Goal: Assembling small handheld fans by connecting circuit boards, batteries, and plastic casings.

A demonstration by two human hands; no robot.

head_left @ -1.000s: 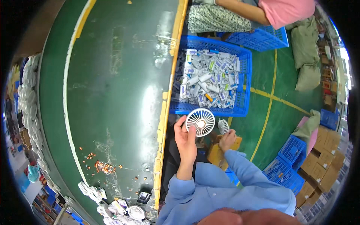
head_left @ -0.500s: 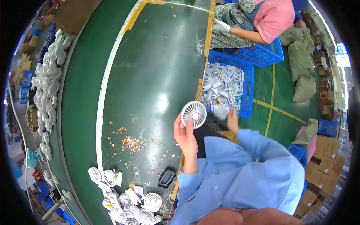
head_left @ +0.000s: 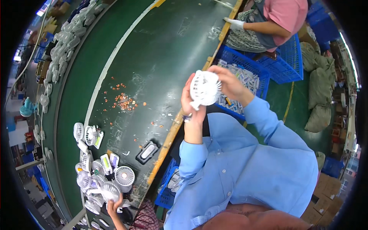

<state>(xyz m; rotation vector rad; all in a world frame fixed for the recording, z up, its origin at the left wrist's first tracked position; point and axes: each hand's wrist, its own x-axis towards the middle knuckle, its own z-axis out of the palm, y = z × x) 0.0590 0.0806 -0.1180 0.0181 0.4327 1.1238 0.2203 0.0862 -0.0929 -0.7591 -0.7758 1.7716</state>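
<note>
A round white fan head [head_left: 205, 89] with slatted vents is between my two hands, over the table's right edge. My left hand [head_left: 188, 100] grips it from the left side. My right hand [head_left: 231, 85] has its fingers curled over the right rim, where a second ribbed white part seems to lie against the first. Blur and glare hide where one part ends and the other begins. Small copper-coloured pieces [head_left: 123, 102] lie scattered on the green table [head_left: 153, 76], left of my hands.
White handheld fans [head_left: 124, 176] pile up at the lower left, where another person's hand [head_left: 114, 207] touches one. Nearby sits a black tray [head_left: 147, 152] with a white piece. A blue crate [head_left: 264, 74] of white parts stands at right, below a seated co-worker in pink [head_left: 285, 17].
My right hand has come from beside the crate to the fan head, bringing its white part along. The view has turned. Another person's hand now shows at the fan pile.
</note>
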